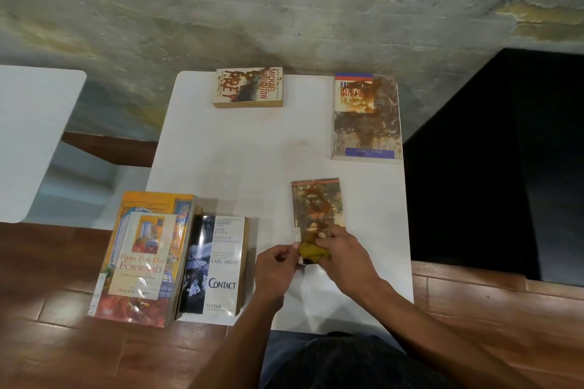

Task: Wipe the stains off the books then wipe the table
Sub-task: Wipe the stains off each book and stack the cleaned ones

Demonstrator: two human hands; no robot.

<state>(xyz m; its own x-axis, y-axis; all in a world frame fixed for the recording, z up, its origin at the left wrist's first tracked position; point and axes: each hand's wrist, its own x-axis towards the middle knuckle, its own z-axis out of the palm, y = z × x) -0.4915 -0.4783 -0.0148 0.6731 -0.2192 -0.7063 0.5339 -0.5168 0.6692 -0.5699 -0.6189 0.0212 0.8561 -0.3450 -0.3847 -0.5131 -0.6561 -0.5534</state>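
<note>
Right hand [339, 251] clamps soft yellow cloth [311, 251] on stained paperback [317, 208]. Left hand [276, 264] pinches its near-left edge. Light, slides easily; pin edges.

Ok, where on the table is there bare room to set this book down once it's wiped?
The widest bare patch is the middle of the table, bordered by the Prey book, the large stained book, Contact and the book being wiped. The near edge is crowded: both hands, the cloth and two stacked-side books.
</note>
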